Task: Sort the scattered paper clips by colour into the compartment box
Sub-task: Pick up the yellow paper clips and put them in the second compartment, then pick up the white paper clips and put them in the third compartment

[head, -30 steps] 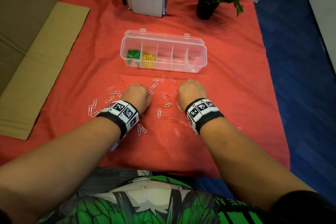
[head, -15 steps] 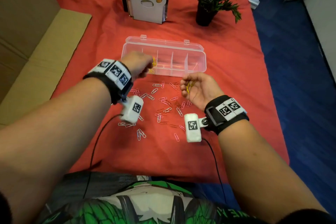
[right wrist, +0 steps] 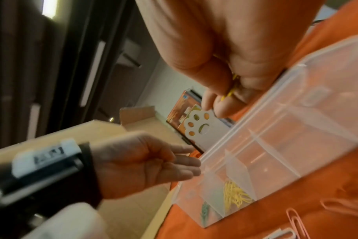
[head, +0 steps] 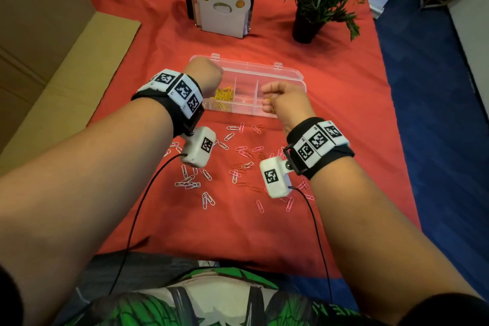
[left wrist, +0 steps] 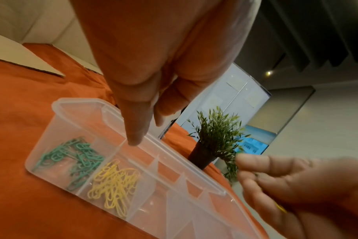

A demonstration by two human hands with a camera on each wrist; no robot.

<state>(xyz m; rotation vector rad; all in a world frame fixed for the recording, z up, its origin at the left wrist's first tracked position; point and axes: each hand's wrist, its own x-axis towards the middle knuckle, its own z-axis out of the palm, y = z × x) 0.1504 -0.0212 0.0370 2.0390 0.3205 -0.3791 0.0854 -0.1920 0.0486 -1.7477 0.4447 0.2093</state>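
A right hand (head: 287, 103), fingers curled on yellow paper clips (right wrist: 231, 92), hovers over the clear compartment box (head: 291, 74) (left hand (left wrist: 153, 80) loose, empty); next, likely, release over the yellow compartment (left wrist: 114, 182).

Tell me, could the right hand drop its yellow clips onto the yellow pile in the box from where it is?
Probably yes. The right hand pinches yellow clips above the open compartment box, and the yellow pile lies uncovered two compartments over. The left hand hovers near that end, so it may need to shift aside.
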